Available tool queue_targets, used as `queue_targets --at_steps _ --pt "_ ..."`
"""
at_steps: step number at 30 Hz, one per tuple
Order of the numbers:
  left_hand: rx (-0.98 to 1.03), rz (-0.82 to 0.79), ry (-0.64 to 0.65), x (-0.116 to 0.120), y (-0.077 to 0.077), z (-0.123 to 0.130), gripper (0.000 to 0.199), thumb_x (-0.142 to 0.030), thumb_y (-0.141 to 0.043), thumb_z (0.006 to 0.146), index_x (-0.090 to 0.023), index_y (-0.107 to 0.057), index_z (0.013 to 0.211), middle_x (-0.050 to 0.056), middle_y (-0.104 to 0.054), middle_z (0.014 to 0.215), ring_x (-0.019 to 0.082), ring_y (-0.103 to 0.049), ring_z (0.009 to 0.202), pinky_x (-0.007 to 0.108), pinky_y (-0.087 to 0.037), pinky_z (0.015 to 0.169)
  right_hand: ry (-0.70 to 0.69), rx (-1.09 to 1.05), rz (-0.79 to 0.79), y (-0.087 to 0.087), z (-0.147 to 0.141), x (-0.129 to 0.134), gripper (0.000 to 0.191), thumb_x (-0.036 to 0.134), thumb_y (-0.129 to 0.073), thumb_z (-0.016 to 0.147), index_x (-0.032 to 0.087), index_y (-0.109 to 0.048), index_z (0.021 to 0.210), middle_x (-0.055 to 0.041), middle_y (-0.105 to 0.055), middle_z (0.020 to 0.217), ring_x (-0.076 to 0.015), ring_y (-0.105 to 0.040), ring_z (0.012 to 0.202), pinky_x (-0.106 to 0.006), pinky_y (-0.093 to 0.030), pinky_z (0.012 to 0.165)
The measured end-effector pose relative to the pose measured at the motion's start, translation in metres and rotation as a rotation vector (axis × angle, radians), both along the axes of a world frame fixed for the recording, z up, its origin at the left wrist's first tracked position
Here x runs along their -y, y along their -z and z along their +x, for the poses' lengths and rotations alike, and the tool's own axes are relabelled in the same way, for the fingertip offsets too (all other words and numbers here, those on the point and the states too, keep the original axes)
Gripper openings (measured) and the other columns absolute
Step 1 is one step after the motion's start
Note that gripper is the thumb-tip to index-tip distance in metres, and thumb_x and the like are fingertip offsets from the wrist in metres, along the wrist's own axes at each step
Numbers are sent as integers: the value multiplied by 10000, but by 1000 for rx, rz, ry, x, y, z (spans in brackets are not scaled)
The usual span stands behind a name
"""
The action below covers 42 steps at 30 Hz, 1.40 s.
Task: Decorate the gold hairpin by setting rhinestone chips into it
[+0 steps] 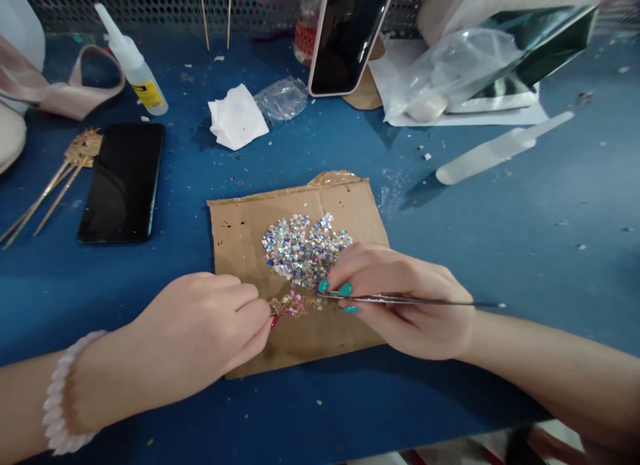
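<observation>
My left hand is closed around one end of a small gold-coloured ornament with pink and pale pieces on it. From the right, my right hand pinches thin metal tweezers, their tips near the ornament's right end. Whether the tips hold a tiny piece is too small to tell. Just beyond both hands lies a heap of shiny multicoloured chips, partly covered by my right fingers. Heap and ornament are over a piece of brown cardboard.
A dark phone and a gold pronged hairpin lie left. Glue bottles stand at the upper left and lie at right. Crumpled white paper, an upright phone and plastic bags are at the back.
</observation>
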State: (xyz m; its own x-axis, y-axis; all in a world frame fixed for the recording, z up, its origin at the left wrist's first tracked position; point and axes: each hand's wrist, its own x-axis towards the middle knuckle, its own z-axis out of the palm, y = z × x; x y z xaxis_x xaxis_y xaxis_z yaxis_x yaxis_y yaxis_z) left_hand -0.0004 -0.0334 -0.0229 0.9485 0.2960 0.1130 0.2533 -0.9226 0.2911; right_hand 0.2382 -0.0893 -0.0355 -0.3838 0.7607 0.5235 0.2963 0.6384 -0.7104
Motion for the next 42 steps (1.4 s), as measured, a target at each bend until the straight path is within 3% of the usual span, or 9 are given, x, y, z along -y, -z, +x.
queue_targets --at_steps 4,14,24,36,42 --pt "-1 78 6 1 2 -1 392 -195 -360 951 -200 -521 593 -21 -471 519 170 -438 475 325 -292 480 17 24 -41 0 0 1 199 -20 -521 811 165 -520 884 -84 -676 812 -138 -641 789 -328 -554 743" --pt "-29 89 55 2 5 -3 327 -203 -417 927 -210 -504 612 -20 -482 543 187 -453 482 349 -273 464 8 67 -65 0 -1 -1 148 28 -552 832 163 -536 890 -91 -676 829 -154 -654 803 -347 -552 749" --pt "-70 167 68 3 3 -5 171 -130 -562 779 -200 -504 635 -7 -480 564 194 -425 490 339 -246 453 -8 14 -20 5 -5 -2 107 30 -546 839 134 -555 862 -92 -666 774 -139 -637 749 -337 -526 710" --pt "-75 219 124 2 8 -8 197 -138 -531 800 -207 -444 637 -10 -449 575 175 -385 501 336 -189 466 -32 20 -26 4 -4 -3 104 70 -498 876 148 -551 920 -84 -660 797 -138 -639 741 -347 -536 692" --pt "-70 272 85 9 10 -9 139 -147 -524 773 -205 -447 674 -4 -450 592 183 -416 501 336 -209 450 -33 40 -28 2 -5 -2 122 70 -494 867 158 -550 931 -72 -656 809 -134 -638 736 -332 -541 701"
